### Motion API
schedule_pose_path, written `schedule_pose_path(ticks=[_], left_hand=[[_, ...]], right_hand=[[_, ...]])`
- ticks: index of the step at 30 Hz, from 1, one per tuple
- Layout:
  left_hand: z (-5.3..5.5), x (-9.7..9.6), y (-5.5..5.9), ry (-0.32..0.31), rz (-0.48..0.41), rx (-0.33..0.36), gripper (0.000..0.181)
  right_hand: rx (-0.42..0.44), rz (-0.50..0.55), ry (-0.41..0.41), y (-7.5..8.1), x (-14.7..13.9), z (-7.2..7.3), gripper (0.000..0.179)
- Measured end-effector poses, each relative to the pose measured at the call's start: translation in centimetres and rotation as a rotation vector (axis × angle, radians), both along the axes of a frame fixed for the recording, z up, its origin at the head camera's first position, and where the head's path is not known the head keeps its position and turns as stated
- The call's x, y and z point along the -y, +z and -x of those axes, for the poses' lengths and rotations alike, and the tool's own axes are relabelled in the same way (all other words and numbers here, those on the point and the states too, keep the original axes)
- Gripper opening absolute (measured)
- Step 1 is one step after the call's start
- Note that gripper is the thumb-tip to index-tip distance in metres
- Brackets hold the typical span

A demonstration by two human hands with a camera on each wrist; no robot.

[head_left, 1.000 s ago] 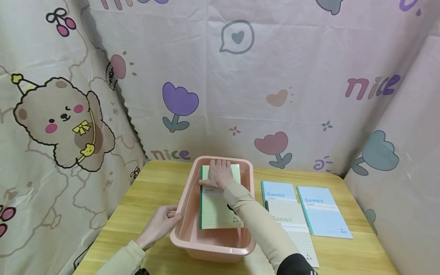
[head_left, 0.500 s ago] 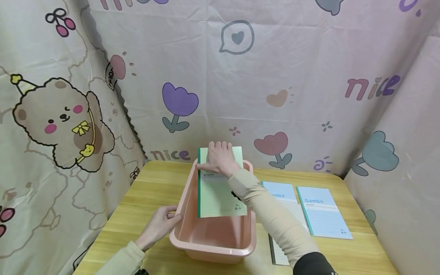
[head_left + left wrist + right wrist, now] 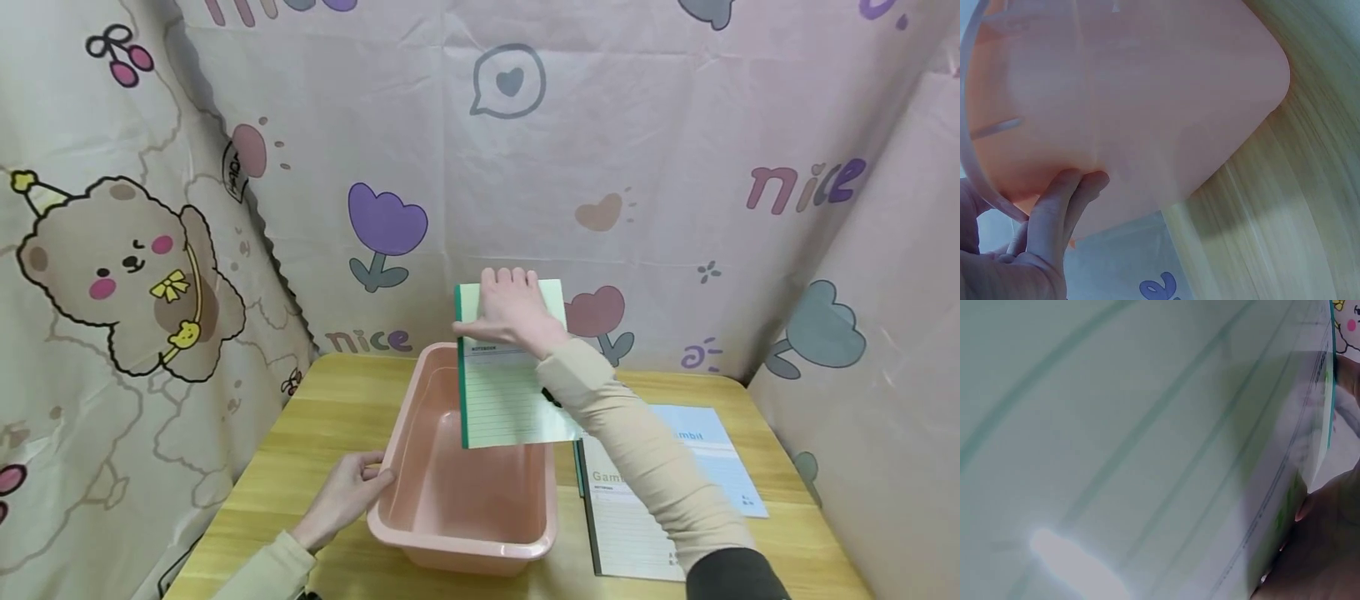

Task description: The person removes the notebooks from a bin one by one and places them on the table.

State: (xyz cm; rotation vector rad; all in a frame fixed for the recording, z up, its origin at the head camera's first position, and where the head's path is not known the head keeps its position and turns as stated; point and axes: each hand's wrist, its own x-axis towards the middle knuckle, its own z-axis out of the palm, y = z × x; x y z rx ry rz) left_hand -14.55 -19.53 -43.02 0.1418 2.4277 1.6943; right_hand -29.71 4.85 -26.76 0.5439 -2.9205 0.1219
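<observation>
My right hand [image 3: 517, 312] holds a green notebook [image 3: 502, 408] by its upper part, thumb at the dark green spine and fingers at the top edge. The notebook is raised above the far right part of a pink plastic basin [image 3: 465, 549]. In the right wrist view its ruled green cover [image 3: 1147, 456] fills most of the picture, with some fingers [image 3: 1316, 544] at the right. My left hand [image 3: 345, 497] grips the basin's left rim; the left wrist view shows its fingers [image 3: 1054, 219] pressed against the basin wall [image 3: 1147, 94]. Bare basin floor shows below the notebook.
On the wooden table [image 3: 337, 400], right of the basin, lies a cream notebook [image 3: 630, 537] partly over a teal-spined one [image 3: 580, 469]. A light blue notebook [image 3: 731, 462] lies farther right, half behind my right arm. A printed curtain [image 3: 660, 125] closes off the back and sides.
My right hand has lifted the green notebook up out of the basin and moved it right. My left hand has kept its grip on the rim.
</observation>
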Motion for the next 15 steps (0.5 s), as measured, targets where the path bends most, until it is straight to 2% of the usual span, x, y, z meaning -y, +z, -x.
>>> schedule_pose_path(ticks=[4,8,12,15], left_hand=[[-0.1,0.1,-0.3,0.006,-0.009,-0.003,0.050],[-0.1,0.3,-0.3,-0.013,-0.019,-0.020,0.050],[-0.2,0.3,-0.2,-0.015,-0.037,-0.004,0.049],[-0.1,0.3,-0.3,-0.021,-0.040,-0.007,0.048]], right_hand=[[0.004,0.018,0.002,-0.2,-2.8,-0.3,0.073],[-0.024,0.032,0.002,-1.1,-6.6,-0.9,0.075],[-0.079,0.023,0.011,-2.6,-11.2,-2.1,0.073],[-0.115,0.006,0.025,-4.4,-15.0,-3.1,0.072]])
